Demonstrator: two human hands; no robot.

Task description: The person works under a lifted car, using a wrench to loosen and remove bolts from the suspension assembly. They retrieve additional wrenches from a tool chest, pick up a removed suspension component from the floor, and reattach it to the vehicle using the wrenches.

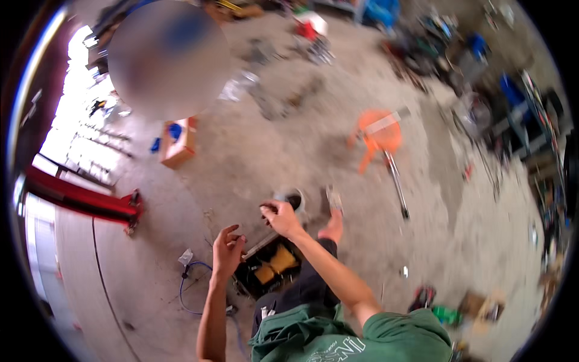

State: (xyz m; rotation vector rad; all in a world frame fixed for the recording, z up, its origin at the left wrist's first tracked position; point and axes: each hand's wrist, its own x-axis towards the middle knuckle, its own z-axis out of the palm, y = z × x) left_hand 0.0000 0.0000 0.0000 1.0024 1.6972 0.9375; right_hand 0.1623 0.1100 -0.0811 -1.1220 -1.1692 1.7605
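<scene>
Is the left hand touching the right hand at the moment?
Apart. The head view shows it: a strip of floor is visible between the left hand and the right hand.

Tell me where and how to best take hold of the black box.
Probably by the left rim, coming from the left and above: the box is open-topped, with yellow pieces inside, and the right leg crowds its right side. The left grip is already near that rim.
</scene>
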